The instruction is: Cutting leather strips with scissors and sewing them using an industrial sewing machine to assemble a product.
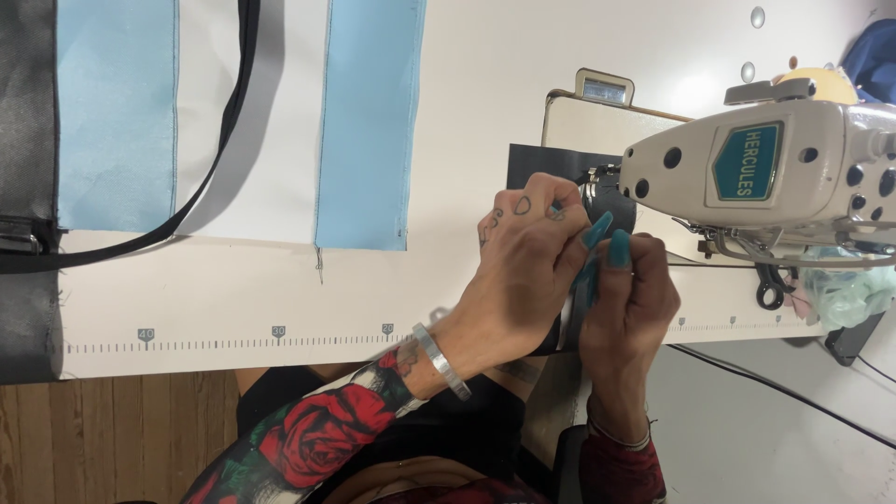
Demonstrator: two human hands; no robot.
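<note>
My left hand and my right hand meet in front of the needle end of a cream industrial sewing machine. Both pinch a strip of black fabric that runs from under the machine head down between my fingers. My nails are long and teal. A black fabric piece lies flat on the machine bed behind my left hand. A silver bracelet sits on my left wrist, and my sleeves carry a red rose print.
Light blue fabric panels and a white panel lie on the white table, crossed by a black strap. A printed ruler runs along the table's front edge. Black scissors and pale green fabric sit under the machine arm.
</note>
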